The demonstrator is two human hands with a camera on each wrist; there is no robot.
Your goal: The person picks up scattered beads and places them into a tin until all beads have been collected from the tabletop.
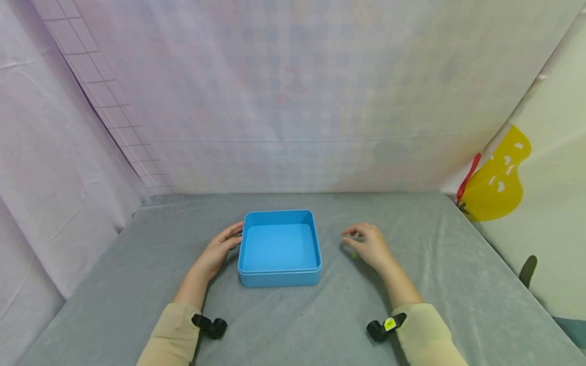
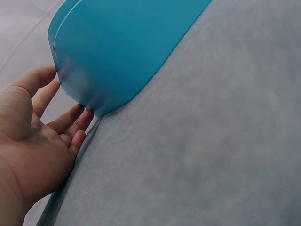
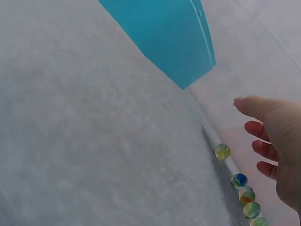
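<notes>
A grey cloth-covered counter [image 1: 155, 274] fills the lower half of the head view. Around the middle of that view's lower half sits the blue box [image 1: 280, 249], upright and open on top, its visible floor bare.

At the box's left wall is the left hand [image 1: 218, 254], fingers spread and loosely bent, tips touching the wall without wrapping it. Light, even contact should serve here; a hard push could slide the box toward the right of the frame.

Right of the box, apart from it, hovers the right hand [image 1: 367, 245]. Its fingers are bent, thumb and index close together; I cannot tell whether they pinch anything.

Smallest are the glass marbles [image 3: 240, 180], five in a line at the lower right of the right wrist view, beside the fingers. Since marbles likely roll at a nudge, it seems best to come straight down on one, pinch it with the fingertips, and lift clear of its neighbours.
</notes>
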